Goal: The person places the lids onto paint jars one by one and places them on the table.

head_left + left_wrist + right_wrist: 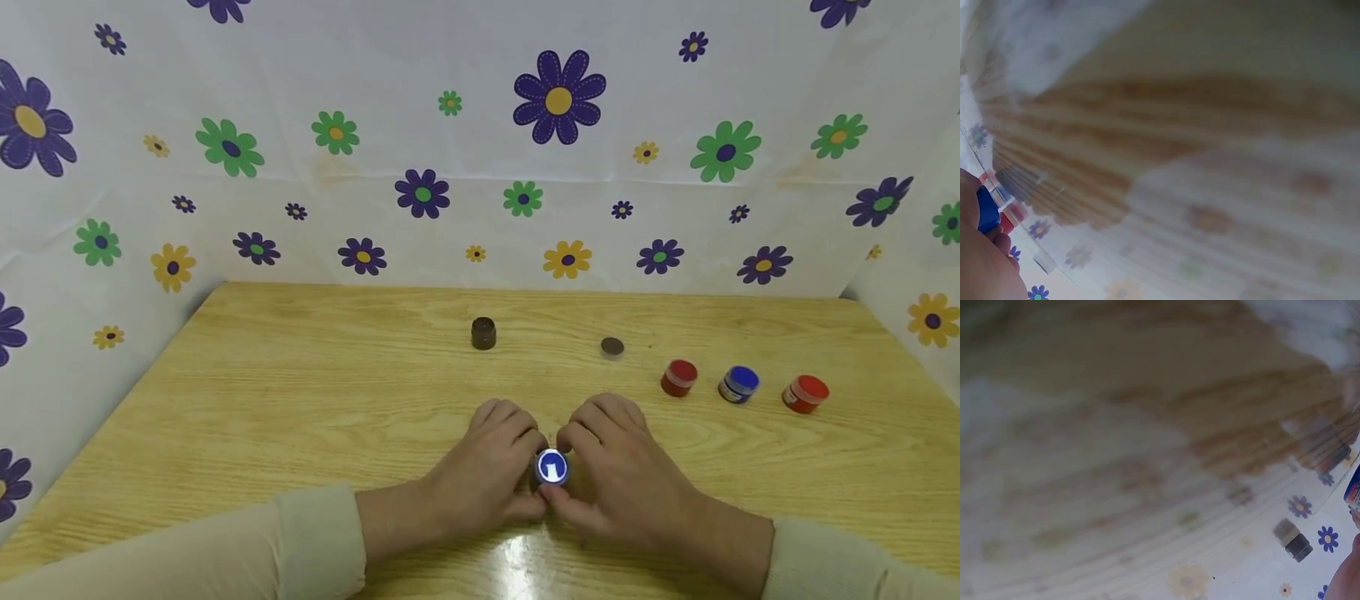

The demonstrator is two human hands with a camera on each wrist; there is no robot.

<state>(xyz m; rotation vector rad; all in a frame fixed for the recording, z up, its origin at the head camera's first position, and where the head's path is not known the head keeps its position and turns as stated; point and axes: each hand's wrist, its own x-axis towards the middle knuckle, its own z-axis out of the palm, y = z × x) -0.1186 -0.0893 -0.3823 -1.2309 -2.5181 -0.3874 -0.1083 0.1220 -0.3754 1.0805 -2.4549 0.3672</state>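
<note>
A small paint jar with a blue top [552,467] is between both hands near the front of the table. My left hand [491,467] grips it from the left, its fingers curled at the jar's side. From the right, my right hand [618,471] pinches the jar, with its thumb at the near side and its index finger at the far side. The left wrist view shows the blue jar [987,209] against the left fingers. Only a sliver of the jar [1353,490], with a printed label, enters the right wrist view. The hands cover much of its sides.
An uncapped dark jar [483,334] stands farther back on the wooden table [337,358]. Its likely lid, a dark round cap [612,348], lies to the right. A dark red jar [678,378], a blue jar [738,384] and a red jar [806,394] line up at right.
</note>
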